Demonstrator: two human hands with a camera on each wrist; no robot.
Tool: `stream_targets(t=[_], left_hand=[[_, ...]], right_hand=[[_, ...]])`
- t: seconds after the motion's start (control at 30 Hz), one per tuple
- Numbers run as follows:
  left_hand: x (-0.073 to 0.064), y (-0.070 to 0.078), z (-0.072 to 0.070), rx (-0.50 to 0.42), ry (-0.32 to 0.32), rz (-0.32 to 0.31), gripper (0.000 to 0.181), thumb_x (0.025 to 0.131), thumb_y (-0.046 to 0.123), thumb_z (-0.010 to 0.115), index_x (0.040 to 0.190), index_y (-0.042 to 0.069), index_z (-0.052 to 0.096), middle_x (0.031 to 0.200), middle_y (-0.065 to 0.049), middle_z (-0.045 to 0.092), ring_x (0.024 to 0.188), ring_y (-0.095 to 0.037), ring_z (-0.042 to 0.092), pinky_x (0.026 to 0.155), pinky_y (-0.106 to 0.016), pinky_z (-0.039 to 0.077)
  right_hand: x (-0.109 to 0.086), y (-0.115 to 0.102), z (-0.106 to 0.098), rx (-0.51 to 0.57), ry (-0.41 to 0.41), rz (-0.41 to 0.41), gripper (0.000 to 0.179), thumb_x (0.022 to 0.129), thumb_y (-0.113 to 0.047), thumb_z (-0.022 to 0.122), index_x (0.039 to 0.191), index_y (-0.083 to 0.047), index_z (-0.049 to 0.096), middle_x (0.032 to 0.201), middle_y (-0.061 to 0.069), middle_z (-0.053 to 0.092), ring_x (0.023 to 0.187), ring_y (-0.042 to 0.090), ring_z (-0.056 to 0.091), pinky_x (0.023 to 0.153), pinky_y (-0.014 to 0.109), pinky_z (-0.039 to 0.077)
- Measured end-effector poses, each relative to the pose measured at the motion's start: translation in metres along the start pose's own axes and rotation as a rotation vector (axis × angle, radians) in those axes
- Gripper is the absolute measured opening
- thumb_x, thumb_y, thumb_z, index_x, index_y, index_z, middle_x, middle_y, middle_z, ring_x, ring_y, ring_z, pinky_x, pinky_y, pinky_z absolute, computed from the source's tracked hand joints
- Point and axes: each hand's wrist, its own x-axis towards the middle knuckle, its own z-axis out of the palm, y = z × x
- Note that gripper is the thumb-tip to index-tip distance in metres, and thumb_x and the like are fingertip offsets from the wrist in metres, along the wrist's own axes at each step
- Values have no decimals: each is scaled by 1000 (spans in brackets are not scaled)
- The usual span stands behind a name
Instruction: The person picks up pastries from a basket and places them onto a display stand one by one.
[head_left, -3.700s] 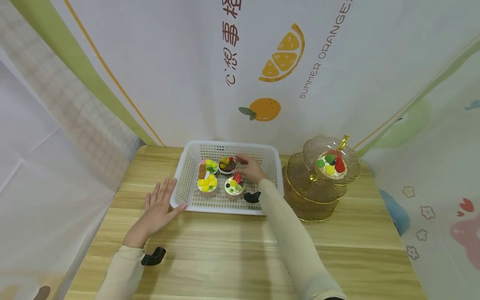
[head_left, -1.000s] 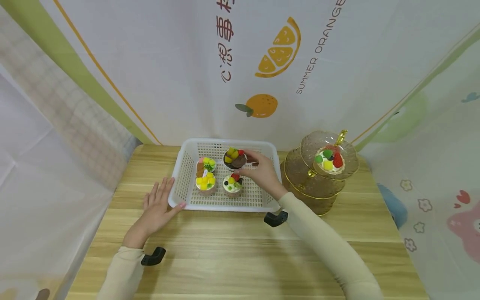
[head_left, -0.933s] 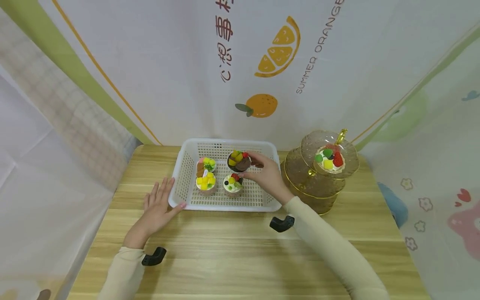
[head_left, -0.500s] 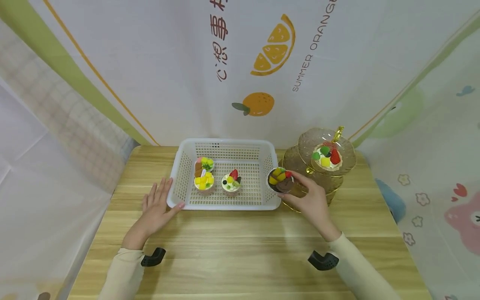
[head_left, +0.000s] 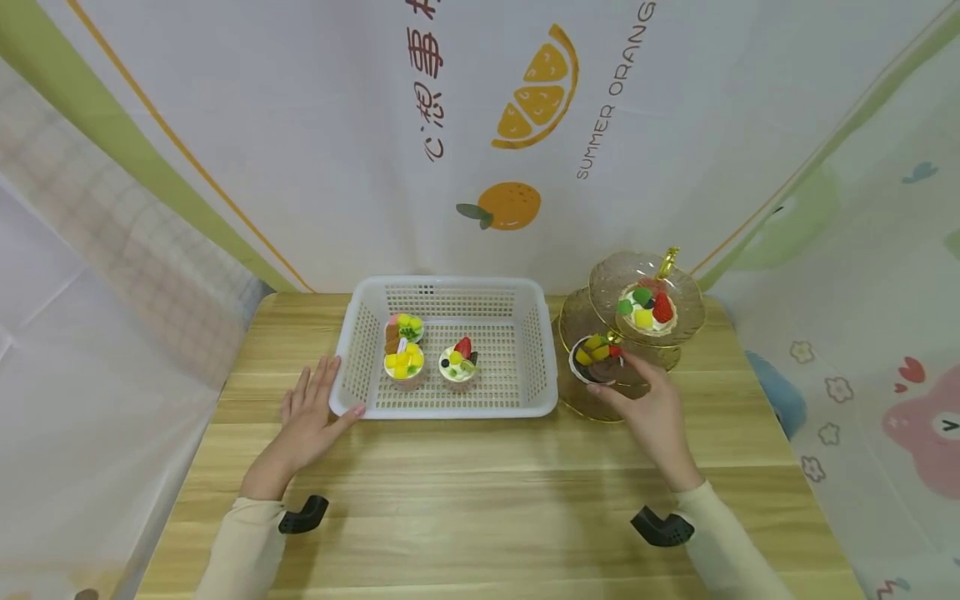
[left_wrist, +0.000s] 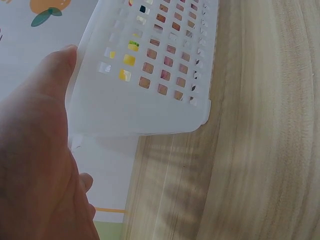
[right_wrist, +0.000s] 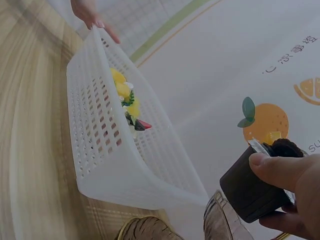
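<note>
My right hand [head_left: 656, 421] pinches a chocolate cupcake [head_left: 596, 362] topped with yellow fruit chunks and a red berry. In the right wrist view the dark cup [right_wrist: 252, 187] tilts between thumb and fingers. It is over the lower levels of a gold-rimmed tiered stand [head_left: 576, 315]; whether it touches a tier, I cannot tell. My left hand [head_left: 303, 429] lies at the front left corner of a white plastic basket [head_left: 457, 414], fingers spread, thumb on the rim. Inside are a yellow-fruit cupcake [head_left: 405, 364], a strawberry-topped cupcake [head_left: 458, 367] and a green-and-yellow-topped dessert [head_left: 408, 325].
A fruit tart [head_left: 647, 312] sits on the stand's top tier, near its gold handle [head_left: 668, 262]. Basket and stand stand close together at the back of the wooden table [head_left: 465, 508]. A printed curtain [head_left: 352, 167] hangs behind them.
My right hand has lifted the chocolate cupcake out of the basket and carried it right, over the stand. My left hand has stayed at the basket's corner.
</note>
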Motion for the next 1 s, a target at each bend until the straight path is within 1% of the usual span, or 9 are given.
stream_targets(t=[0.17,0.27,0.4,0.5,0.7,0.83,0.93,1.0], left_hand=[[1,0,-1,6,-5,-7,92,98,54,51,160,22,-9,167,-17,-12,150,-49,-16,111,-76,-8],[1,1,-1,3,-6,-7,92,98,54,51,160,22,-8,167,-18,-12,150,-50,-16,110,-76,-8],[1,2,-2,-1,-7,-7,92,98,54,51,160,22,-8,167,-18,-12,150,-50,-16,110,-76,-8],[1,1,-2,-1,-8,-8,92,98,54,51,160,22,-9,167,-18,-12,150,-49,-16,111,-76,-9],[-1,1,-1,-15,-9,-8,93,97,54,51,160,21,-9,167,-21,-9,150,-50,-16,110,-76,-9],[-1,1,-1,-11,-7,-6,93,98,54,51,160,22,-10,167,-21,-9,150,-49,-16,110,-76,-8],[0,0,-1,-11,-7,-3,93,98,53,51,160,22,-10,167,-19,-10,150,-49,-17,110,-76,-8],[0,0,-1,-13,-7,0,92,98,53,51,160,22,-10,167,-19,-11,150,-49,-17,110,-76,-8]], right_hand=[[9,5,3,-34,20,-17,71,75,-29,87,136,-4,60,139,19,60,132,40,51,108,58,38],[15,10,6,-46,26,-3,72,76,-31,86,136,-3,59,139,19,59,133,42,50,109,60,37],[23,14,9,-5,46,12,67,77,-32,85,133,-3,62,138,18,61,135,39,50,112,59,34],[28,15,12,20,73,1,62,77,-32,85,128,-4,66,133,17,65,133,36,53,113,57,36],[36,12,19,26,155,-12,53,73,-27,88,116,0,71,119,22,71,121,37,60,103,55,43],[40,10,26,10,209,-2,56,72,-27,89,117,0,69,116,22,72,117,37,63,98,54,46],[42,9,31,-3,231,4,60,71,-28,89,119,-1,67,116,22,72,115,38,64,96,54,47],[44,9,33,-14,244,-3,59,71,-27,90,119,-2,67,114,21,72,112,38,65,94,54,47]])
